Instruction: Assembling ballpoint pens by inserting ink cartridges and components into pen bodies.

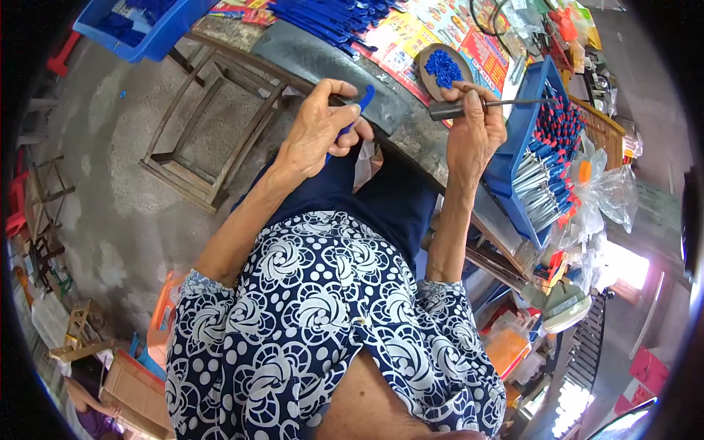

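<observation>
Two hands up at bench edge, close together so parts can meet. Left hand (319, 128) closed, thumb and fingers pinching blue plastic strip (357, 110), end poking out toward tool. Right hand (473, 128) wrapped around metal hand tool (469, 107), thin rod pointing right. Small dish of blue caps (443, 69) just beyond right hand, within easy reach. Blue bin of finished red-and-blue-tipped pieces (546, 158) at right; pile of blue strips (330, 18) beyond left hand.
</observation>
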{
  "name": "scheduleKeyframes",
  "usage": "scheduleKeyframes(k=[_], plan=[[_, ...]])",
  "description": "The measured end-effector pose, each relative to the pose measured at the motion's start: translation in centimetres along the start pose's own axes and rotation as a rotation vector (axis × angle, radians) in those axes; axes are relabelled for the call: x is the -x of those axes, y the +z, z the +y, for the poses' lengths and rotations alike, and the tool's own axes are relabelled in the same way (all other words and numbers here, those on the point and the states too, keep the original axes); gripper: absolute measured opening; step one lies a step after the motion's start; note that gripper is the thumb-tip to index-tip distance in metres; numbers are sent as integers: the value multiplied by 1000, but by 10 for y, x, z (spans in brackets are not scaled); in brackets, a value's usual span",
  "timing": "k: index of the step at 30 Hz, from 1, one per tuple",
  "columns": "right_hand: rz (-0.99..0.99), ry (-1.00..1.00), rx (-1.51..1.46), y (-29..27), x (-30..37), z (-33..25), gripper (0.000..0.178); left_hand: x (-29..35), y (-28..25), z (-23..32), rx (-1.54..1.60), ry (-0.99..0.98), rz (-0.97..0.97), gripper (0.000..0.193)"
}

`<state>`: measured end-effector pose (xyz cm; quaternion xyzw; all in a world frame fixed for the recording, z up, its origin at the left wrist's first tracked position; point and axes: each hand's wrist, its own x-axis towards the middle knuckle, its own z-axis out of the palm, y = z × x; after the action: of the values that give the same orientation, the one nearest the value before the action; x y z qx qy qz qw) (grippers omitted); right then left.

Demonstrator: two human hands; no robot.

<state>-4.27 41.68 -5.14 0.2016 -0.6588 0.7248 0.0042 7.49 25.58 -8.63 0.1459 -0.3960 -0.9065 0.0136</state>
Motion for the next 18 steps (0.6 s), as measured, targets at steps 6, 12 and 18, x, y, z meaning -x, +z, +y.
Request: scheduleKeyframes(k=[6,12,18], plan=[[39,165,367,-34,-21,4,11,0,-2,9,-181,-20,6,18],[-97,131,759,-36,-31,19,14,-4,2,30,-399,52,89,14],[-219,-91,1216,-27,-40,26,16,-35,-13,57,-992,584,210,13]])
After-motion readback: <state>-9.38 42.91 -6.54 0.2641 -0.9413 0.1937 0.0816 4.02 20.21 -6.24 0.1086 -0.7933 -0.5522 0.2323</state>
